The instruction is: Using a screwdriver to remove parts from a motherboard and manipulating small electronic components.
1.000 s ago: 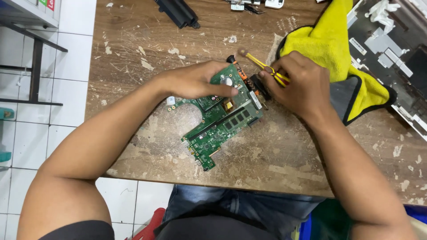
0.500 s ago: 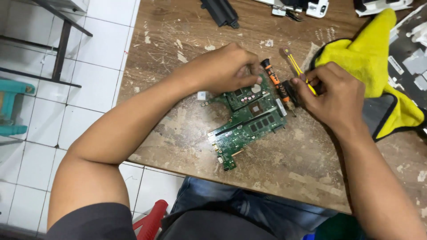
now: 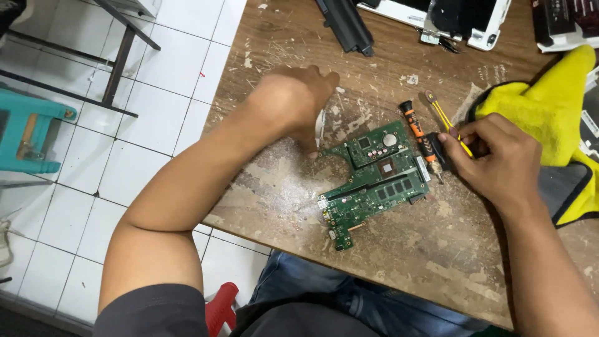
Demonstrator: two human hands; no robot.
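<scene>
Lifted off the green circuit board [image 3: 374, 181] since half a second ago, the left hand [image 3: 298, 103] now curls at its 10 o'clock, holding a small pale part. At 3 o'clock, the right hand [image 3: 493, 159] pinches a yellow tool [image 3: 444, 118] beside an orange screwdriver [image 3: 417, 132] on the counter [image 3: 293, 181].

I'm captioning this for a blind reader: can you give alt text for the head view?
A green circuit board lies on a worn wooden table; the left hand is beside its top-left corner, and the right hand holds a thin yellow tool next to an orange-and-black screwdriver. A yellow cloth lies at right.
</scene>
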